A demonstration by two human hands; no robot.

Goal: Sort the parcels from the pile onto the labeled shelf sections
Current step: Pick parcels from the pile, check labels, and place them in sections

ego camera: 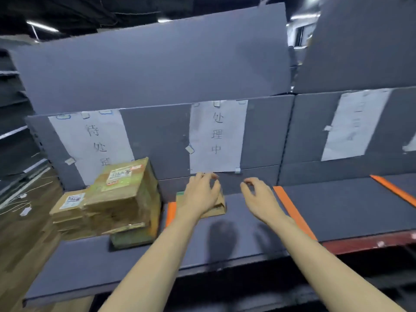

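Note:
A pile of taped brown cardboard parcels (112,199) stands at the left of the grey shelf (337,210), under a handwritten paper label (90,140). One small flat brown parcel (216,208) lies in the middle section, below a second paper label (217,136). My left hand (200,194) hovers just over that parcel with fingers spread, hiding most of it; I cannot tell if it touches. My right hand (258,197) is beside it to the right, fingers loosely curled and apart, holding nothing.
Orange tape strips (292,210) mark off the shelf sections; another (171,212) lies between pile and small parcel. A third paper label (353,124) hangs over the right section. Wooden floor with white tags (24,210) lies at the left. A red rail (371,244) edges the shelf front.

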